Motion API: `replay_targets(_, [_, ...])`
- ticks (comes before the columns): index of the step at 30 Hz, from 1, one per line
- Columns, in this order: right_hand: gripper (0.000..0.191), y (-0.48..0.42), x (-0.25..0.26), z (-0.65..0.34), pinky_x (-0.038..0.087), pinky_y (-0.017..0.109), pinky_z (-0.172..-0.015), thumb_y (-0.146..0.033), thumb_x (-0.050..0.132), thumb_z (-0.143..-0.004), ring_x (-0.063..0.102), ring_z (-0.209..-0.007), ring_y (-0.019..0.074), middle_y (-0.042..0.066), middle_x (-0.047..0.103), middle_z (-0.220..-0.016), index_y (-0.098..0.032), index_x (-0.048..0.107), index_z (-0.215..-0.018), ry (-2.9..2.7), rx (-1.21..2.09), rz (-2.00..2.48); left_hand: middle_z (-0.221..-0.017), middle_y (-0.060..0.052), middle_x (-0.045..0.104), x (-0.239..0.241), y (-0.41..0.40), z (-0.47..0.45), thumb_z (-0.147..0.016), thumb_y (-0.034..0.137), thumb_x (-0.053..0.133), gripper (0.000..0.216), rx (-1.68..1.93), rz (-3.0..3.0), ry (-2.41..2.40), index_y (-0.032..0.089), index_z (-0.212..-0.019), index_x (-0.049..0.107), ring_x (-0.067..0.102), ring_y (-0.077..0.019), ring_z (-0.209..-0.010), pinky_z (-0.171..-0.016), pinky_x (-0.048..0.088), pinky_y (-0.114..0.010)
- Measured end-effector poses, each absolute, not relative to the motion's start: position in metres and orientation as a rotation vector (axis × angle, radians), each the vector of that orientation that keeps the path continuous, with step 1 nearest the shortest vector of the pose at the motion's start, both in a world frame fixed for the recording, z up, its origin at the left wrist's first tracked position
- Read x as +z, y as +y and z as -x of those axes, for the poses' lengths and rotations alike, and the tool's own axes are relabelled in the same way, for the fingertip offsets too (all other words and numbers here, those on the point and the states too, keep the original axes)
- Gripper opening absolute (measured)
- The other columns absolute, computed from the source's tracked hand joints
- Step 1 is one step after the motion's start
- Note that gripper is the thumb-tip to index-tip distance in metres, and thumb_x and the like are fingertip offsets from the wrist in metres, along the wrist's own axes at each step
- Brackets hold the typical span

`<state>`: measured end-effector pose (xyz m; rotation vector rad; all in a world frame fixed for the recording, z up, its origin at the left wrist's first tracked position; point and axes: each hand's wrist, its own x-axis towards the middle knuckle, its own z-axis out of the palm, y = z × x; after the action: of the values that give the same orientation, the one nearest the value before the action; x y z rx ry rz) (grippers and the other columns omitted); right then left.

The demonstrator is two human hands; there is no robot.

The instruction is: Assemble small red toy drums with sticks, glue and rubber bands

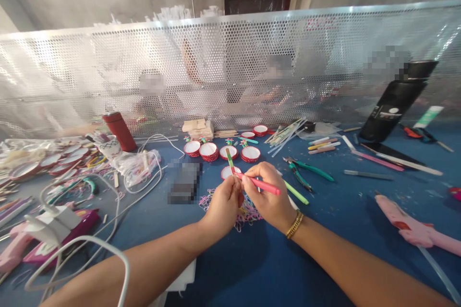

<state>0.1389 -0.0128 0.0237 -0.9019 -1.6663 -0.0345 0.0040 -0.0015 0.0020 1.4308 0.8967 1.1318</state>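
Note:
My left hand (222,202) pinches a thin flat wooden stick (229,157), which points up and away and shows green and red colouring. In my right hand (269,193) is a pinkish-red marker (265,185), its tip end close to the stick and partly hidden by my fingers. Both hands meet above a heap of thin coloured elastic bands (248,212). Just beyond them lies a small round piece with a red rim and white face (226,172). Several similar red-rimmed pieces (209,150) stand behind it. A green marker (296,193) lies beside my right hand.
Green-handled pliers (300,175) and several markers (322,145) lie right. A pink glue gun (406,223) and a black bottle (394,100) stand farther right. White cables (117,216) loop over the left side, near a red bottle (120,132). A perforated metal screen (216,67) bounds the table.

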Motion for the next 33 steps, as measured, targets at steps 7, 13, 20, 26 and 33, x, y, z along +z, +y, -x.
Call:
replay_targets(7, [0.009, -0.0125, 0.0224, -0.1399, 0.048, 0.038, -0.075, -0.023, 0.056, -0.091, 0.059, -0.075, 0.0197, 0.003, 0.064, -0.078, -0.023, 0.054, -0.082, -1.659, -0.017, 0.894, -0.056, 0.006, 0.039, 0.0049, -0.0023, -0.004, -0.089, 0.056, 0.053, 0.04, 1.135, -1.454, 0.911, 0.02, -0.075, 0.046, 0.032, -0.0077, -0.05, -0.047, 0.024, -0.021])
replay_targets(13, [0.01, -0.0117, 0.022, -0.1408, 0.048, 0.037, -0.074, -0.022, 0.056, -0.091, 0.058, -0.075, 0.0196, 0.003, 0.063, -0.077, -0.023, 0.054, -0.082, -1.635, -0.033, 0.911, -0.055, 0.006, 0.04, 0.0048, -0.0018, -0.0026, -0.088, 0.056, 0.054, 0.039, 1.126, -1.461, 0.929, 0.02, -0.074, 0.048, 0.032, -0.0081, -0.049, -0.047, 0.025, -0.021])
replay_targets(20, [0.011, -0.0114, 0.0218, -0.1405, 0.047, 0.037, -0.074, -0.023, 0.055, -0.091, 0.059, -0.073, 0.0194, 0.002, 0.064, -0.076, -0.023, 0.053, -0.081, -1.672, -0.043, 0.914, -0.056, 0.005, 0.041, 0.0042, -0.0014, -0.0035, -0.087, 0.056, 0.055, 0.04, 1.15, -1.446, 0.924, 0.02, -0.073, 0.048, 0.033, -0.0082, -0.051, -0.048, 0.027, -0.021])
replay_targets(26, [0.01, -0.012, 0.0231, -0.141, 0.047, 0.037, -0.074, -0.022, 0.056, -0.091, 0.059, -0.074, 0.02, 0.002, 0.064, -0.076, -0.024, 0.053, -0.081, -1.645, -0.047, 0.908, -0.055, 0.006, 0.04, 0.0048, -0.0016, -0.0027, -0.088, 0.055, 0.054, 0.038, 1.13, -1.445, 0.915, 0.02, -0.075, 0.049, 0.032, -0.0084, -0.05, -0.048, 0.028, -0.021])
replay_targets(33, [0.009, -0.0156, 0.0246, -0.138, 0.047, 0.038, -0.075, -0.02, 0.055, -0.09, 0.06, -0.072, 0.0193, 0.002, 0.064, -0.076, -0.024, 0.052, -0.082, -1.684, -0.049, 0.891, -0.059, 0.003, 0.047, -0.0031, 0.0014, -0.0021, -0.085, 0.056, 0.058, 0.038, 1.163, -1.396, 0.938, 0.02, -0.074, 0.053, 0.04, -0.0104, -0.056, -0.053, 0.034, -0.023])
